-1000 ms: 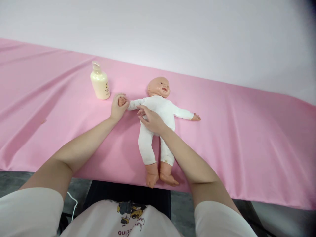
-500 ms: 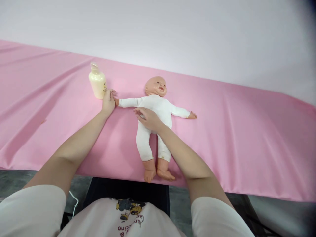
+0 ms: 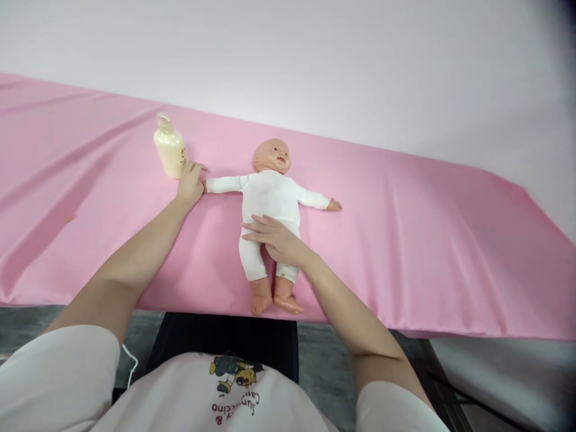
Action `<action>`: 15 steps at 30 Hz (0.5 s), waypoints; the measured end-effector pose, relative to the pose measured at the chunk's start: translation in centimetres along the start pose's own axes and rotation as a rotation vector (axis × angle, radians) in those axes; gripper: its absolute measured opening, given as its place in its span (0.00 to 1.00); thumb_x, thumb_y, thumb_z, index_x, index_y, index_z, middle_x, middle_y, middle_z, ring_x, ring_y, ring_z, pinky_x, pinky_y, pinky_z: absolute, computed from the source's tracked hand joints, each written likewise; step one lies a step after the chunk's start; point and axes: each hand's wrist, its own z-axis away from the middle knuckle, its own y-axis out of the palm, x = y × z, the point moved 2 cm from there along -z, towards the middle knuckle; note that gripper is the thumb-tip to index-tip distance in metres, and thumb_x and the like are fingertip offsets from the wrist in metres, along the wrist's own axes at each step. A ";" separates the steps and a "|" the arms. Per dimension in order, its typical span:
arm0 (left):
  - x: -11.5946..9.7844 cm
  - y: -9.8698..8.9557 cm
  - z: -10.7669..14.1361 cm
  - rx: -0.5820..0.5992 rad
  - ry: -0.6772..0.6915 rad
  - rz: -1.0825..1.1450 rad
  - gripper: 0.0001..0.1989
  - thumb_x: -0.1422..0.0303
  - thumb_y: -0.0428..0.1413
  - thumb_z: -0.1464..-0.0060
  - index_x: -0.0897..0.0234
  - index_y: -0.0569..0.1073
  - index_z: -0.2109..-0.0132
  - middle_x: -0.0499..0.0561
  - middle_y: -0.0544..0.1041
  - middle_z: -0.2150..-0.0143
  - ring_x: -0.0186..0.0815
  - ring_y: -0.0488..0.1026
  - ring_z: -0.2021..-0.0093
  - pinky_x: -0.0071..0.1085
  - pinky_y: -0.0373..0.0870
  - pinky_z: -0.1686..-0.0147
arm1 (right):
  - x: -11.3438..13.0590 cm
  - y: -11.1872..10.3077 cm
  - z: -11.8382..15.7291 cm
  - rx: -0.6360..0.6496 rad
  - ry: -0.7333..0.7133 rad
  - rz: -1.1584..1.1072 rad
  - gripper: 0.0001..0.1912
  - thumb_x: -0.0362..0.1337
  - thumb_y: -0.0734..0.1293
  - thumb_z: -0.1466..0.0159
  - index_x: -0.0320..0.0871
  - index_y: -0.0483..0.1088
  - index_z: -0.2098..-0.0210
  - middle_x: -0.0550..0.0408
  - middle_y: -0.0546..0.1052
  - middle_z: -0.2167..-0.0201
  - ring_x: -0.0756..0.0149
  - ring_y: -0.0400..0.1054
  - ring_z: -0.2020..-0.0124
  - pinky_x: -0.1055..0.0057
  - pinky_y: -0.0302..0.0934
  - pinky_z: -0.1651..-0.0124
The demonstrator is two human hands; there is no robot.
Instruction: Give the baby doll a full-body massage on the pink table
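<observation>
A baby doll in a white suit lies face up, its arms stretched to both sides and its bare feet near the table's front edge. Across its hips and lower belly lies my right hand, open with the fingers spread. Beside the doll's hand at the left is my left hand, its fingers partly curled around or against that small hand; what it grips is mostly hidden. A cream pump bottle stands just behind my left hand, close to its fingers.
A pink cloth with folds covers the table. Behind it rises a pale wall. Below the front edge are a dark seat and a white cable.
My right hand has moved down from the doll's belly to its hips, and its fingers have spread. The whole view has shifted slightly. My left hand stays beside the doll's hand.
</observation>
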 end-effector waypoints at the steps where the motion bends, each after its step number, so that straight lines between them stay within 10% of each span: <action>1: -0.7 0.0 0.1 0.003 0.034 -0.016 0.14 0.77 0.52 0.54 0.62 0.74 0.59 0.59 0.72 0.53 0.49 0.68 0.49 0.49 0.64 0.43 | 0.5 0.0 0.6 0.053 0.003 0.039 0.35 0.21 0.56 0.41 0.48 0.67 0.37 0.55 0.64 0.31 0.56 0.43 0.24 0.43 0.43 0.25; 8: -11.2 -0.2 5.9 0.091 0.313 -0.012 0.14 0.67 0.47 0.38 0.59 0.72 0.48 0.60 0.73 0.44 0.47 0.68 0.42 0.51 0.62 0.39 | 2.2 0.6 1.2 0.146 -0.037 0.167 0.40 0.27 0.69 0.47 0.52 0.65 0.36 0.52 0.53 0.26 0.43 0.36 0.24 0.37 0.34 0.26; 15: -20.5 -2.0 15.9 0.369 1.064 0.196 0.28 0.41 0.54 0.45 0.50 0.73 0.44 0.52 0.80 0.46 0.44 0.71 0.41 0.46 0.57 0.30 | 1.0 1.1 2.2 -0.160 -0.037 0.089 0.21 0.41 0.70 0.38 0.46 0.69 0.47 0.46 0.69 0.37 0.52 0.54 0.29 0.42 0.46 0.27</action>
